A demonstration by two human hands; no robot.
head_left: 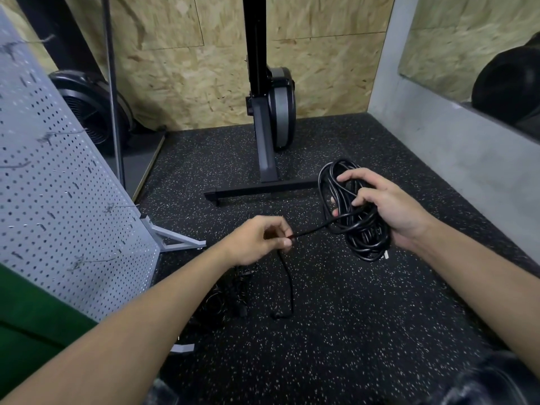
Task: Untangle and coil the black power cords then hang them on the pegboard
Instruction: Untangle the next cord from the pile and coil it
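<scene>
My right hand (382, 203) grips a coil of black power cord (358, 229) made of several loops, held above the speckled floor. One strand runs left from the coil to my left hand (260, 239), which pinches it between thumb and fingers. Below my left hand the free end of the cord (287, 287) hangs down to the floor. More tangled black cords (230, 290) lie on the floor under my left forearm. The grey pegboard (58, 185) stands at the left with several wire hooks sticking out of it.
The pegboard's grey foot (178, 241) juts onto the floor at left. A black exercise machine (271, 112) with a T-shaped base stands against the chipboard wall. A black fan (87, 106) sits at back left. A concrete wall (455, 153) runs along the right.
</scene>
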